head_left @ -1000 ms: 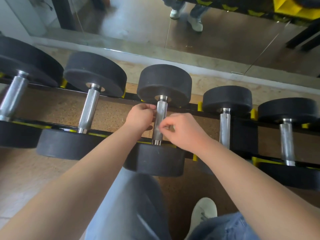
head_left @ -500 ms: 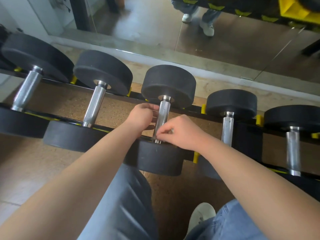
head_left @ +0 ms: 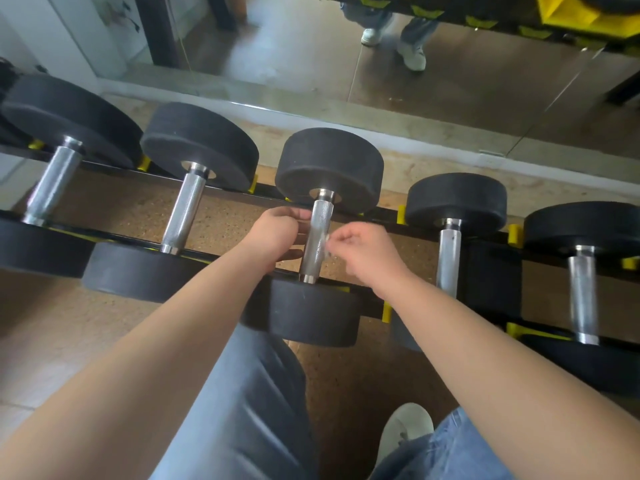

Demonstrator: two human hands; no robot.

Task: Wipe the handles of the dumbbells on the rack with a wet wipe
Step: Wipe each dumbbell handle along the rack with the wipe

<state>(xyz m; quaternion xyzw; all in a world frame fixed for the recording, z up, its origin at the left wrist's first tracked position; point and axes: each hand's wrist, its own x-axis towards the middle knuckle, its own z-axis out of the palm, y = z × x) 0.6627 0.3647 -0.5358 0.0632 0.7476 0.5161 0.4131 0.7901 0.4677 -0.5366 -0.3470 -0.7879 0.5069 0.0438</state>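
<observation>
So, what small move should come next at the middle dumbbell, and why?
Probably draw the right hand down the middle handle: it pinches a pale wipe against the metal mid-length, the left hand holds the other side, and the lower stretch lies bare.

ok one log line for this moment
phase: wiping | left hand grips middle handle | right hand pinches wet wipe against it

no text, number, label or brand mark is legible. dumbbell heads, handles and rack show plain surfaces; yellow tabs are too small to read.
</observation>
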